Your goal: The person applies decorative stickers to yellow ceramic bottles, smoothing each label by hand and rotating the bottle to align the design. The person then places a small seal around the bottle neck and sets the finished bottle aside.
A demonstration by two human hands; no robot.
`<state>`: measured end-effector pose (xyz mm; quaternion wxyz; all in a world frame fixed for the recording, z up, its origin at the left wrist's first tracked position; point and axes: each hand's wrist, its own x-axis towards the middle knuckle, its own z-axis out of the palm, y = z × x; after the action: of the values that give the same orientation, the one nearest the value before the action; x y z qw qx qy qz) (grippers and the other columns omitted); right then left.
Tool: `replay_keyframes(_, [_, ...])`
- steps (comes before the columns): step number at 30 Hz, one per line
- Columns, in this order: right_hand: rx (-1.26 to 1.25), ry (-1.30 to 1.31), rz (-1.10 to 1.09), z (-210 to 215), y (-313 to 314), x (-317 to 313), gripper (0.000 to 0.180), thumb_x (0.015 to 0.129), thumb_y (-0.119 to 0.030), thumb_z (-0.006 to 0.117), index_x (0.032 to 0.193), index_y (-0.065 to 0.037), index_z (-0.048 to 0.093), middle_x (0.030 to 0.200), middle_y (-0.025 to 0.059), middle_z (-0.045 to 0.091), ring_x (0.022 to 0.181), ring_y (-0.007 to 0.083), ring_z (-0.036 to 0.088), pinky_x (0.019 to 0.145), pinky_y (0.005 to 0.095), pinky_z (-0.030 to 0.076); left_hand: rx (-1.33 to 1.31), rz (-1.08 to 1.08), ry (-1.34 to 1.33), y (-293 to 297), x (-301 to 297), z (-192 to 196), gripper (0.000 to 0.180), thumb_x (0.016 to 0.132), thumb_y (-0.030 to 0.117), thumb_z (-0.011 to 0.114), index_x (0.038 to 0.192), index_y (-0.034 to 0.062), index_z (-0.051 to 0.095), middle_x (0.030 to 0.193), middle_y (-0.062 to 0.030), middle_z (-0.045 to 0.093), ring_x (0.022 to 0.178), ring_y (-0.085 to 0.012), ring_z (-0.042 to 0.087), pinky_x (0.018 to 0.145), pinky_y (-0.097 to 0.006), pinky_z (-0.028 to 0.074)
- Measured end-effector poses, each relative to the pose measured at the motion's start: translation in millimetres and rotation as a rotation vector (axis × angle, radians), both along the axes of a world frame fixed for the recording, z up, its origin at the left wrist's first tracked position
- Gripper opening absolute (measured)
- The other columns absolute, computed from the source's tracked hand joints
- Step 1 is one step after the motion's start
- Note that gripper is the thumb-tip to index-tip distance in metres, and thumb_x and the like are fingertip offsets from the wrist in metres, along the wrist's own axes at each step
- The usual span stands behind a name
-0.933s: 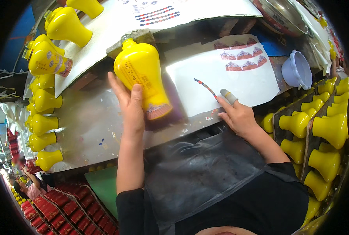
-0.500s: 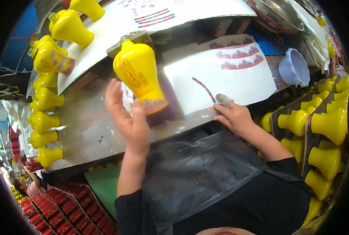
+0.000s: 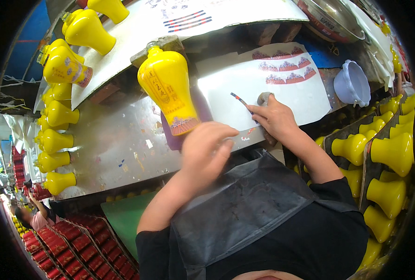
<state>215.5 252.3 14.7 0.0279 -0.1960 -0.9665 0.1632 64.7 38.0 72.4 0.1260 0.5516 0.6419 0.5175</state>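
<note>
A glossy yellow bottle [image 3: 165,86] lies with its neck toward a dark block [image 3: 171,44] and its wide base toward me, over a purple pad [image 3: 170,133]. Printed decals mark its side, and a patterned band runs around the base. Close to that base is my left hand [image 3: 205,151], slightly blurred, fingers stretched, thumb apart, holding nothing. On the white sheet [image 3: 221,112], my right hand [image 3: 275,119] pinches the lower end of a narrow dark curved decal strip [image 3: 239,99]. A grey cover [image 3: 264,98] sits on one of its fingers.
Several patterned decals [image 3: 287,67] lie on the sheet's far part, dark strips [image 3: 189,21] on the paper behind. Yellow bottles [image 3: 56,140] line the left; more fill racks [image 3: 389,149] at right. A pale blue bucket [image 3: 352,84] and metal basin [image 3: 333,18] stand far right.
My left hand has swung rightward from beside the bottle to below its base. My right hand has shifted slightly up along the strip, now covering its lower part.
</note>
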Motion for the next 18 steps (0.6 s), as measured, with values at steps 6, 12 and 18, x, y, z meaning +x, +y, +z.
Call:
replay_keyframes(6, [-0.064,0.082,-0.05,-1.7,-5.0,-5.2,0.035,0.09,-0.021,0.074,0.125,-0.02,0.074,0.097,0.0175,0.057,0.079,0.0321,0.066,0.071,0.0405,0.056,-0.373,-0.119,-0.523,19.7,14.7,-16.8,0.033,0.098,0.011,0.06,0.13,0.0011,0.064,0.123,-0.014,0.067,0.107,-0.0217,0.066,0.094,-0.034,0.052])
replay_keyframes(12, [-0.029,0.066,-0.016,-4.0,-2.8,-7.6,0.032,0.087,-0.02,0.078,0.119,-0.02,0.079,0.093,0.0169,0.057,0.077,0.0314,0.065,0.069,0.0381,0.055,-0.529,-0.08,-0.864,37.0,20.4,-38.0,0.056,0.101,0.018,0.062,0.152,0.0005,0.044,0.135,-0.0156,0.061,0.116,-0.0209,0.063,0.1,-0.034,0.05])
replay_keyframes(18, [-0.219,0.273,-0.122,-20.9,3.2,-2.2,0.02,0.086,-0.017,0.077,0.106,-0.015,0.078,0.094,0.0155,0.063,0.083,0.0346,0.068,0.074,0.0426,0.056,-0.534,0.045,-1.254,47.9,20.3,-49.6,0.067,0.099,0.023,0.067,0.153,-0.0068,0.04,0.137,-0.0171,0.06,0.114,-0.0241,0.065,0.093,-0.033,0.053])
